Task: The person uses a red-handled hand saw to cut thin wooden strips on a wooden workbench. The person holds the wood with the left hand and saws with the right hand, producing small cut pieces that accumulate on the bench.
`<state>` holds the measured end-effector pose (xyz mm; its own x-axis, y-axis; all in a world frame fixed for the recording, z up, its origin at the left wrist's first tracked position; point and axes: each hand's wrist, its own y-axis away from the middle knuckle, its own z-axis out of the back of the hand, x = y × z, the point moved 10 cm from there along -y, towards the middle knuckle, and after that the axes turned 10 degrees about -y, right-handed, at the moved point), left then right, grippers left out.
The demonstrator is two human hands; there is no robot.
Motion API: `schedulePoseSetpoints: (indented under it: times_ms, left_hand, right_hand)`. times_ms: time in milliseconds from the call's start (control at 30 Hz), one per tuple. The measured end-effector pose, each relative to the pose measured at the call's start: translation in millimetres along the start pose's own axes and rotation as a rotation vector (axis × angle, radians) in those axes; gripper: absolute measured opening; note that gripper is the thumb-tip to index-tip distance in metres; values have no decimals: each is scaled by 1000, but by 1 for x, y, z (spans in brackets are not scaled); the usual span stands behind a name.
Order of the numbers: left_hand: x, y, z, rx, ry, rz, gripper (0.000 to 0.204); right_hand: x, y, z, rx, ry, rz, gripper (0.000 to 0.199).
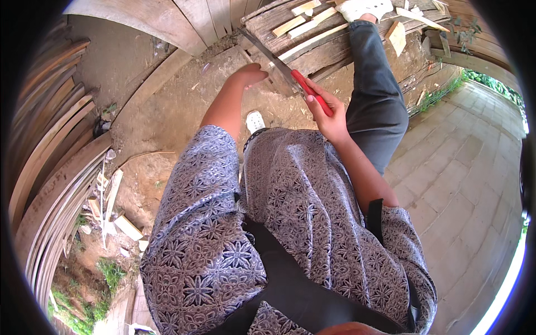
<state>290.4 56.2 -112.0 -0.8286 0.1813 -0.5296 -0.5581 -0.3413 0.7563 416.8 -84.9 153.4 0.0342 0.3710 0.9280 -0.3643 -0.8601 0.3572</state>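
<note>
My right hand (329,115) is wrapped round the red handle of a handsaw (268,54). Its long narrow blade slants up and to the left, past the near end of a rough wooden bench (329,56). Close below the blade, my left hand (248,75) reaches out with its fingers extended toward the bench end. Whether those fingertips touch the wood there is unclear. A long pale wood strip (312,43) lies along the bench top, its near end beside the blade.
My right foot, in a white shoe (365,8), rests on the bench among several wood offcuts (288,26). The other shoe (255,120) stands on the dirt floor. Stacked boards (61,184) line the left, with scraps (128,228) beside them. Paving (458,162) lies at right.
</note>
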Motion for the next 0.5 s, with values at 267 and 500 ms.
schedulePoseSetpoints:
  times_ms: [267,500]
  left_hand:
    - [-39,67,38,-412,-359,175,38]
    - [-36,62,49,-268,-331,226,37]
  right_hand:
    - [4,-1,-9,24,5,19,38]
    - [3,-5,-10,28,39,3,38]
